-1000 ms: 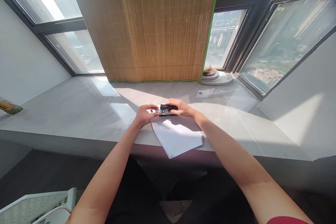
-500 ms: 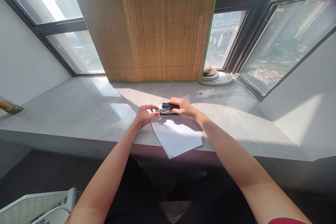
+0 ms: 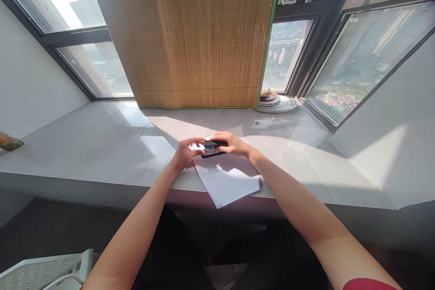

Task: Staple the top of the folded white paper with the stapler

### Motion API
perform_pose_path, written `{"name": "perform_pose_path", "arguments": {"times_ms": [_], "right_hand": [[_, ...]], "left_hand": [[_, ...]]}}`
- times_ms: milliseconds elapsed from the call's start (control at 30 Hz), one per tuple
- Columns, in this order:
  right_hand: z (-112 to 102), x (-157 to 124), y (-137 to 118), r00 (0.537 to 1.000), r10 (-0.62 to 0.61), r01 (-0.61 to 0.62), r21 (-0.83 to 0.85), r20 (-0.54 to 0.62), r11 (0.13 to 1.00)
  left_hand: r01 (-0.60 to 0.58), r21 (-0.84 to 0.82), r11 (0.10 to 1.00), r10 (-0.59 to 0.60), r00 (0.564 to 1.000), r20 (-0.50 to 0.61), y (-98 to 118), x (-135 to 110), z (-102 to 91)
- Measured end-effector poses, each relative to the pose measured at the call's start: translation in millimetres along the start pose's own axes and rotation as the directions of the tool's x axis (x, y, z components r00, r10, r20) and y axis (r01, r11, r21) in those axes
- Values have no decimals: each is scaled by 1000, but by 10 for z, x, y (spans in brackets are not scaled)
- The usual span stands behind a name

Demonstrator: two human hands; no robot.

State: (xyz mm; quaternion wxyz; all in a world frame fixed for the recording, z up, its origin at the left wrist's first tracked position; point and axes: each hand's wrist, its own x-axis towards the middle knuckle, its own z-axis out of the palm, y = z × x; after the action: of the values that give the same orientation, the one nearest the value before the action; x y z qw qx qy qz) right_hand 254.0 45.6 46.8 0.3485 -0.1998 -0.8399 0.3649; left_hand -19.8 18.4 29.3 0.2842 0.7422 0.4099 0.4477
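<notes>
1. No text, brand or number can be read clearly.
2. Black stapler [image 3: 215, 144]: pale marks on its top, too small to read.
3. Colourful package [image 3: 10, 142], near the sill's [image 3: 84, 145] left edge: surface too blurred to read.

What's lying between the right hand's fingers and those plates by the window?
In the head view, a small flat packet with dark marks lies on the sill between the fingers and the plates, slightly right of the direct line.

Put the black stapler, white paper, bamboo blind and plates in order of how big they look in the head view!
1. Bamboo blind
2. White paper
3. Plates and black stapler: unsure, because the right hand hides part of the stapler.
</notes>
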Motion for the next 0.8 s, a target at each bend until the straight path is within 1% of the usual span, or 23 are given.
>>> {"name": "perform_pose_path", "arguments": {"times_ms": [133,233,333,367,433,500,533,567,633,667,733,767,800], "right_hand": [[143,67,-37,1000,-21,20,-40,-13,999],[185,86,-36,996,-88,89,-97,19,991],[160,81,-19,989,-145,147,-127,26,981],[135,74,-14,989,-146,146,-125,11,981],[54,49,-1,993,-113,108,-116,-36,987],[-65,8,31,988,-46,30,-106,-148,994],[-136,-18,62,972,-9,-14,-95,-236,995],[-213,-47,104,941,29,-59,-82,-336,995],[-376,-114,221,843,87,-147,-72,-531,986],[-456,-151,289,790,104,-195,-87,-605,977],[-600,-222,427,705,113,-299,-149,-700,943],[-660,-255,489,676,114,-351,-182,-728,919],[-709,-283,543,657,119,-400,-210,-745,892]], "left_hand": [[-47,47,998,49,998,-32,-34,9,-37],[-90,93,992,89,996,23,-39,18,-52],[-130,135,982,120,990,77,-34,32,-39],[-128,153,980,118,990,75,-30,36,-31],[-112,198,974,106,993,44,-23,42,-16],[-85,246,965,92,996,-18,-22,46,-8],[-64,271,960,83,995,-57,-26,50,-7],[-36,294,955,68,993,-99,-34,56,-5],[43,338,940,11,988,-156,-56,80,9],[84,363,928,-28,987,-158,-69,99,27],[154,446,881,-108,986,-127,-89,147,93],[177,509,842,-141,984,-110,-96,179,142],[188,580,793,-164,982,-94,-99,217,198]]}}
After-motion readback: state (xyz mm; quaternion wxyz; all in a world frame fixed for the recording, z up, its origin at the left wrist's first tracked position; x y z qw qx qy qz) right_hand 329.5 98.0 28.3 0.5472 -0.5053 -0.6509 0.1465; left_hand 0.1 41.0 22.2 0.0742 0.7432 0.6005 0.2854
